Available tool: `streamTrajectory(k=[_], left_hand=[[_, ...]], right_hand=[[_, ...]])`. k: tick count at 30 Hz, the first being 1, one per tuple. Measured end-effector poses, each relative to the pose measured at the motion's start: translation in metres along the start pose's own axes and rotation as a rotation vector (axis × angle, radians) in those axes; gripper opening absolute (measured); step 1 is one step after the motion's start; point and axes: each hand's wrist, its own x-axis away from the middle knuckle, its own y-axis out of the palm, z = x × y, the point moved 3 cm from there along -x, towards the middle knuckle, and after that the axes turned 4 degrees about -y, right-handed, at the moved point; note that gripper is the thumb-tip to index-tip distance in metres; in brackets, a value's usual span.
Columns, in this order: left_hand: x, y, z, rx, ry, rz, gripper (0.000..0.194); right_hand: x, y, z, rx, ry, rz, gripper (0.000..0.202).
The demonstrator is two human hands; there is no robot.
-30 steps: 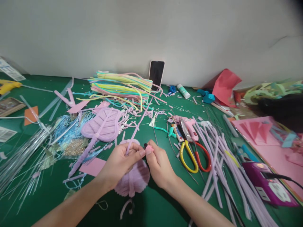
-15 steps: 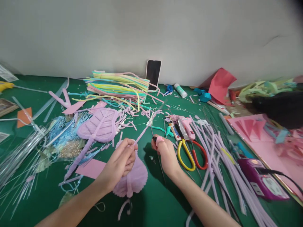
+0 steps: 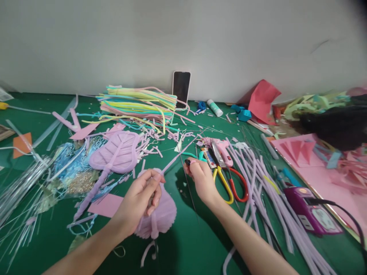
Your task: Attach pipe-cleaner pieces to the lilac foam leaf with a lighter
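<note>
The lilac leaf shape [image 3: 116, 152] left of centre looks finished, while mid-frame the left hand [image 3: 145, 196] pinches a loose-ended strand [image 3: 175, 159] and the right hand [image 3: 203, 181] clasps a dark object [image 3: 187, 162].

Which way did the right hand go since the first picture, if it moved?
Yes, it moved: the right hand has gone to the right and a little up in the view, closer to the scissors lying still.

The hands [image 3: 143, 194] partly hide a lilac leaf shape [image 3: 166, 210] and a dark-tipped object [image 3: 187, 162], its kind unclear.
</note>
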Motion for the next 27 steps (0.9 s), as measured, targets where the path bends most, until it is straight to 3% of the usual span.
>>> streamTrajectory(k=[11, 20, 27], left_hand=[[-0.0005, 0.0002, -0.0001, 0.144, -0.100, -0.041, 0.024], [0.0003, -0.0012, -0.0031, 0.175, -0.159, -0.048, 0.025], [-0.0014, -0.0012, -0.0047, 0.153, -0.165, -0.031, 0.027]], right_hand=[[-0.0002, -0.0018, -0.0027, 0.134, -0.044, 0.084, 0.024], [0.0008, 0.0007, -0.0023, 0.228, -0.096, 0.023, 0.026], [0.0001, -0.0033, -0.0061, 0.362, -0.160, 0.066, 0.021]])
